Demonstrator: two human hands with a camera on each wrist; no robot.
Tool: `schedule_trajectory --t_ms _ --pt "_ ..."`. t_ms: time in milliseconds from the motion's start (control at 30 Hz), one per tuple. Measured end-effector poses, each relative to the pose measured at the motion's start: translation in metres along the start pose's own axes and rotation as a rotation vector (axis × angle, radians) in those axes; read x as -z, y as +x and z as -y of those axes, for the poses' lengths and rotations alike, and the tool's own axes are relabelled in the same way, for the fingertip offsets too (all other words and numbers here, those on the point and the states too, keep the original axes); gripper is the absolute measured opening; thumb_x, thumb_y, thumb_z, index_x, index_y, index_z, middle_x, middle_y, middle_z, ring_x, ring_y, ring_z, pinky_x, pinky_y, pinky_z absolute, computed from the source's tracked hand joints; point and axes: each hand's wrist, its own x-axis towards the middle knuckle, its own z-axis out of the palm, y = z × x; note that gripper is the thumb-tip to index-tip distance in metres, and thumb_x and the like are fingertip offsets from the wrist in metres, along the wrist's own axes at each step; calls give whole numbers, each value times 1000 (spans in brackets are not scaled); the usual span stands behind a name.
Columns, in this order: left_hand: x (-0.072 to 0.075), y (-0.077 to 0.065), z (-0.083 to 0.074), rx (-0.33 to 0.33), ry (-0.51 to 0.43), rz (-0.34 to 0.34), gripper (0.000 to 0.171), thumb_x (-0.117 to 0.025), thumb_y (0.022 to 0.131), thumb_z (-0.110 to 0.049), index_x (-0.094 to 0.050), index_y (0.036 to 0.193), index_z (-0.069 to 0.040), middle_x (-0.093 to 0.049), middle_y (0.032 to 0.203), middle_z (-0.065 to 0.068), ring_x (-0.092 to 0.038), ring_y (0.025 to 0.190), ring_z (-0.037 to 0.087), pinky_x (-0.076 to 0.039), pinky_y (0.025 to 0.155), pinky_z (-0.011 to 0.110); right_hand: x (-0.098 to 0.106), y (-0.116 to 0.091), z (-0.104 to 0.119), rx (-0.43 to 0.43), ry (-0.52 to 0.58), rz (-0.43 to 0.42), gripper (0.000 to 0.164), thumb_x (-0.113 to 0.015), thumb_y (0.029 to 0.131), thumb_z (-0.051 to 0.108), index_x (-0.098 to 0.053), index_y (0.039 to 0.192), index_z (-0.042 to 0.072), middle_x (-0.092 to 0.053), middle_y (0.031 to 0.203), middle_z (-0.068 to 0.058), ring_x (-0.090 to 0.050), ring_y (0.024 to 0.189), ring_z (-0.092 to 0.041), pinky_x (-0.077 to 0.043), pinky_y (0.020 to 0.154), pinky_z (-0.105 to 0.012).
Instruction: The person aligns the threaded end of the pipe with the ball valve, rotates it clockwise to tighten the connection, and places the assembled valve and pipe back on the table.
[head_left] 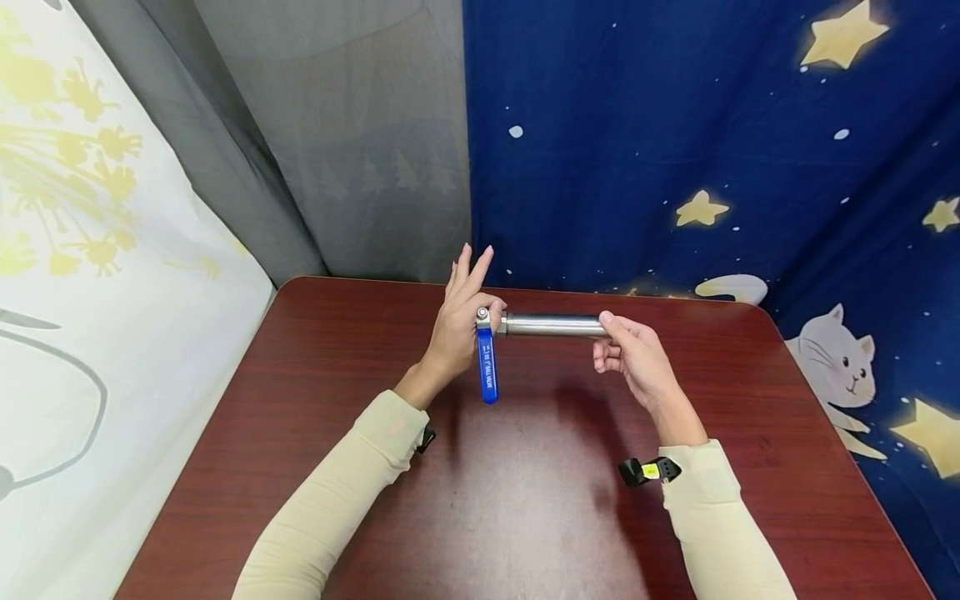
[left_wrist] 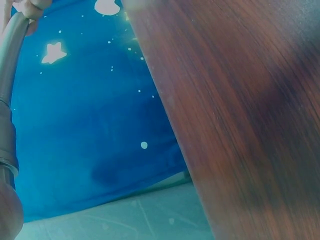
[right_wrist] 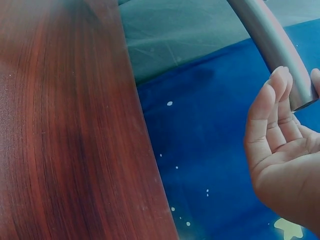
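Observation:
Above the table, a ball valve with a long blue lever (head_left: 488, 367) is joined to a plain steel pipe (head_left: 551, 324) that runs level to the right. My left hand (head_left: 452, 333) pinches the valve body at the pipe's left end, its other fingers stretched upward and spread. The blue lever hangs toward me, square to the pipe. At the far end of the pipe, my right hand (head_left: 637, 354) holds it between thumb and fingers. The right wrist view shows the right fingers (right_wrist: 259, 117) curved beside the open pipe end (right_wrist: 302, 102).
Beneath both hands is a dark red wood-grain table (head_left: 450, 517). A grey curtain (head_left: 360, 125) and a blue star-patterned curtain (head_left: 600, 167) hang behind its back edge. White printed cloth (head_left: 90, 375) is at the left. A black wrist device (head_left: 648, 472) is on the right sleeve.

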Motion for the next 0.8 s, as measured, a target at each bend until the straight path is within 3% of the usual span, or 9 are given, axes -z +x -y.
schedule_trajectory --t_ms 167,267,367,600,800 --pt "0 -1 1 14 8 -9 14 -51 83 -7 -64 80 -2 -33 139 21 -14 132 41 -11 103 54 1 -1 -1 33 59 40 28 -56 90 24 -57 103 0 -59 67 -12 -58 55 -19 -50 51 -30" --pt "-1 -2 1 19 10 -13 14 -52 82 -7 -64 80 -2 -34 139 22 -14 132 41 -11 102 54 2 -2 -1 67 82 99 40 -55 91 18 -46 121 -6 -59 73 -14 -57 59 -21 -51 52 -31" --pt "0 -2 2 23 7 -9 14 -52 82 -7 -64 80 -2 -33 139 21 -14 132 41 -11 103 53 3 -2 -1 86 100 146 48 -54 91 13 -35 128 -11 -59 76 -15 -57 62 -22 -51 54 -31" --pt "-1 -3 3 20 4 0 15 -51 84 -9 -64 80 -2 -34 138 23 -14 132 41 -11 103 53 3 -2 -1 99 162 177 37 -53 90 7 -42 121 -10 -62 77 -19 -63 65 -27 -52 64 -40" --pt "-1 -2 3 24 2 0 16 -51 84 -9 -64 80 -2 -33 140 20 -14 132 41 -11 103 53 4 -2 0 87 136 162 26 -54 91 13 -48 107 -7 -63 75 -21 -65 64 -30 -50 65 -43"
